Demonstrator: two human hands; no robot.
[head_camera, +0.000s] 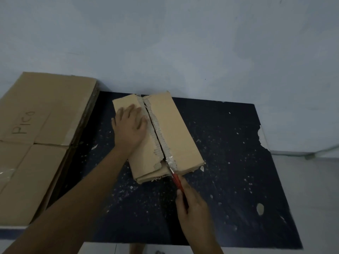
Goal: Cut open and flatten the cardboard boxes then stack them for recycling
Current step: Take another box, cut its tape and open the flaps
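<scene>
Pale blue-grey wall fills the upper half of our view, and below it a dark mat (229, 153), speckled with white flecks and torn at its right edge, lies on a light floor. At the far left we see flattened cardboard (36, 134) spread over the mat's left edge, its panels lying flat, with the handwritten word "Pico" on one flap and a strip of clear tape near the lower left. Moving right, our left hand (130, 125) reaches across the mat and presses down with straight, spread fingers on the left top flap of a small cardboard box (174, 129), which sits on the mat near the wall, well apart from the flat sheets. Along the box's middle runs a seam (156, 132) lined with ragged, whitish tape, already parted for most of its length, with a dark gap between the two flaps. At the near end of that seam we see the blade of a red-handled cutter (176, 178) meeting the last bit of shiny tape. Our right hand (192, 208) grips the cutter's handle, fingers curled round it, just in front of the box's near end.
</scene>
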